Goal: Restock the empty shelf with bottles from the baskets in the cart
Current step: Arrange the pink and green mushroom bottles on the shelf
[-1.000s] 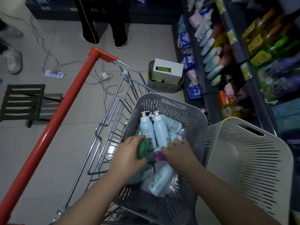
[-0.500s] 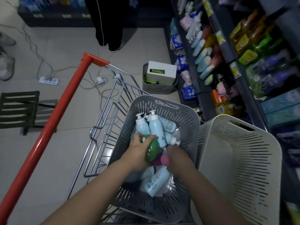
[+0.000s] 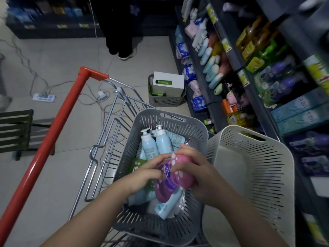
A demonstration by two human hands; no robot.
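A shop aisle; dark shelving (image 3: 234, 61) on the right carries rows of bottles (image 3: 210, 65) and wrapped packets (image 3: 188, 72), with price labels (image 3: 226, 44) on the shelf fronts; a wire shopping cart (image 3: 114, 122) with a red handle (image 3: 53, 132) stands on the tiled floor (image 3: 53, 68).

cart (image 3: 116, 104) | holds: grey basket (image 3: 196, 123), white basket (image 3: 258, 175), side by side | grey basket: pale blue bottles (image 3: 151, 147)

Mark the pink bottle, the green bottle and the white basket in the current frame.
pink bottle (image 3: 184, 168), head view, on its pink body just below the white dots.
green bottle (image 3: 138, 164), head view, on the labelled part that shows at its upper left.
white basket (image 3: 267, 184), head view, on its slatted right wall.
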